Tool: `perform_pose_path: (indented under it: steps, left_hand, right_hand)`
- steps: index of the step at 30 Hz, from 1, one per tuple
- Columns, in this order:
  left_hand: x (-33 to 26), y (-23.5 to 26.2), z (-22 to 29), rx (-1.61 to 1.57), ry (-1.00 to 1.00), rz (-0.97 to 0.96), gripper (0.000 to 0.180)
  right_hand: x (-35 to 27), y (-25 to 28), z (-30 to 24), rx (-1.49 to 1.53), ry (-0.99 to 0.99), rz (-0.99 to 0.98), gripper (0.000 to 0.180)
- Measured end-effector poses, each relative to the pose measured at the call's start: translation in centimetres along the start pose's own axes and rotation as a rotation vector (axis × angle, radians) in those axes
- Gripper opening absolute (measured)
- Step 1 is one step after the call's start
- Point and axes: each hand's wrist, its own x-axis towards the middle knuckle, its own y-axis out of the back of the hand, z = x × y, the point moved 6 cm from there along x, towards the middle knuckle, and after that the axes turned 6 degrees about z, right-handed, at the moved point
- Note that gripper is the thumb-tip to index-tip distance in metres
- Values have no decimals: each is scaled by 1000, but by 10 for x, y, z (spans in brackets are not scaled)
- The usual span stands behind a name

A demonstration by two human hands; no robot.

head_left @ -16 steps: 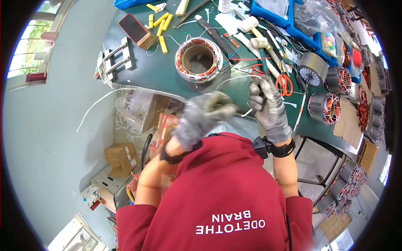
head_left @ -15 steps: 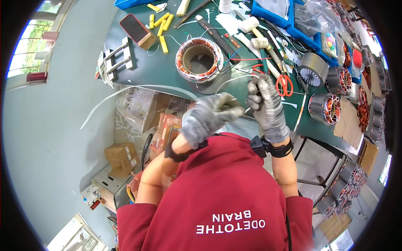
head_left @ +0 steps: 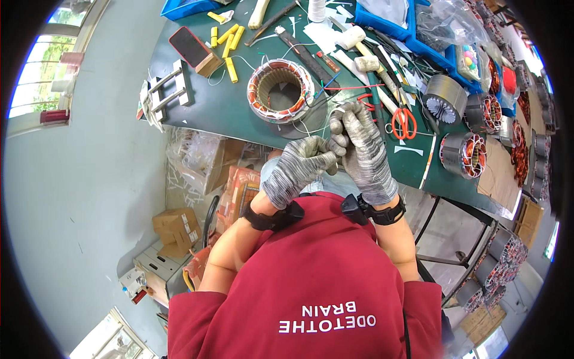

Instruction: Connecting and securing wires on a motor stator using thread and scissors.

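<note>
While my right hand [head_left: 363, 143] seems to pinch the white cord [head_left: 307, 131] (whether my left hand [head_left: 302, 170] grips anything, I can't tell), the wound stator [head_left: 257, 93] stands ahead-left of my fingers, bore upward, neither hand clearly nearer.

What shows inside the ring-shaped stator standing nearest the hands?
Inside the stator, its ribbed inner wall shows on the far side, with a patch of dark surface below. The near rim covers the near side of that wall.
</note>
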Motion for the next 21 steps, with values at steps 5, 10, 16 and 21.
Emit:
perform_pose_path:
  steps: [5,10,16,21]
  left_hand:
    - [-5,17,6,-232,45,105,19]
    - [-5,27,7,-420,50,182,18]
    - [-8,25,9,-419,48,117,16]
    - [-11,26,14,-38,-46,129,17]
  right_hand:
    - [-8,1,-27,-1012,607,188,24]
    - [-23,3,2,-796,215,52,19]
    - [-20,7,7,-795,193,142,10]
    - [-19,-12,-9,-978,726,-17,5]
